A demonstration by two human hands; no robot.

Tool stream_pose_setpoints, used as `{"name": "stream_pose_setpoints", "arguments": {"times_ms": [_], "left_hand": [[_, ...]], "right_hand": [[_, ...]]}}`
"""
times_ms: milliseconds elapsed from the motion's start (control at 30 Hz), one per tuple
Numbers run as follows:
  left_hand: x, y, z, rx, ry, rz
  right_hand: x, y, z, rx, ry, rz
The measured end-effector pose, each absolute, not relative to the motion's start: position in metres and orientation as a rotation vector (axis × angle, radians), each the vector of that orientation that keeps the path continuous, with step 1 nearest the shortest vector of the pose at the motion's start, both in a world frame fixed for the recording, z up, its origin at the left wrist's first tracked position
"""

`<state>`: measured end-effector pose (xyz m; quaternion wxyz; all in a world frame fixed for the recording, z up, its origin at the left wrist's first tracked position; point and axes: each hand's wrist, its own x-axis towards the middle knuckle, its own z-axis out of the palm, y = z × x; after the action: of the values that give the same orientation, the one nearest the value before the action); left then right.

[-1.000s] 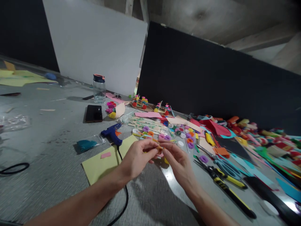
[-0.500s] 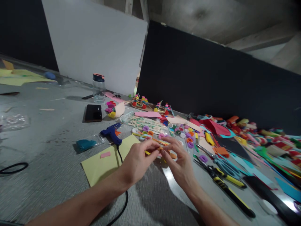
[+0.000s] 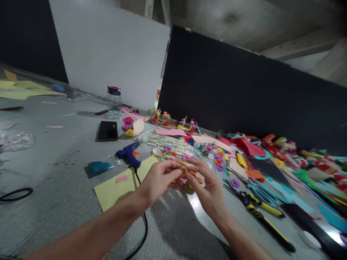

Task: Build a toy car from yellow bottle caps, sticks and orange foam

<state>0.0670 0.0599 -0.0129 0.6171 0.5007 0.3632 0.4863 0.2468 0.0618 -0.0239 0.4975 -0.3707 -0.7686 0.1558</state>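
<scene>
Between my two hands is a small round orange piece (image 3: 183,171), too small to make out fully. My left hand (image 3: 162,177) pinches it between thumb and fingers. The fingertips of my right hand (image 3: 206,182) meet its other side, with thumb and forefinger drawn together. Partly hidden behind my hands lie small coloured rings and caps, and an orange stick (image 3: 182,163). A blue glue gun (image 3: 129,154) rests left of my hands, its black cord running under my left forearm. Beneath the cord lies a yellow-green paper sheet (image 3: 108,195) with a pink scrap (image 3: 121,178) on it.
Pliers with yellow-black handles (image 3: 260,216) and blue-handled scissors (image 3: 261,193) lie to the right. A bundle of craft sticks (image 3: 170,142) is behind my hands. Farther left are a phone (image 3: 107,130), a water bottle (image 3: 114,103) and a bag of teal material (image 3: 100,166).
The orange piece has turned and shows more of its round face. My left hand has shifted slightly left and its fingers have curled; my right hand stays nearly in place.
</scene>
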Motion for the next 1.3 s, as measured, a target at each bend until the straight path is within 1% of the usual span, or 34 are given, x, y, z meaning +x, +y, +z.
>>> {"name": "stream_pose_setpoints", "arguments": {"times_ms": [400,667,833,1000,1300], "left_hand": [[0.067,0.061,-0.020,1.030,0.757,1.135],[0.066,0.063,-0.023,0.989,0.699,1.116],[0.065,0.062,-0.021,1.002,0.697,1.082],[0.064,0.061,-0.015,1.056,0.723,1.060],[0.063,0.062,-0.006,1.205,0.837,1.067]], "right_hand": [[0.244,0.058,-0.028,-0.799,-2.016,0.006],[0.243,0.055,-0.030,-0.743,-2.131,-0.112],[0.244,0.056,-0.031,-0.744,-2.134,-0.079],[0.245,0.059,-0.030,-0.736,-2.093,0.044],[0.249,0.060,-0.022,-0.754,-2.099,0.113]]}}
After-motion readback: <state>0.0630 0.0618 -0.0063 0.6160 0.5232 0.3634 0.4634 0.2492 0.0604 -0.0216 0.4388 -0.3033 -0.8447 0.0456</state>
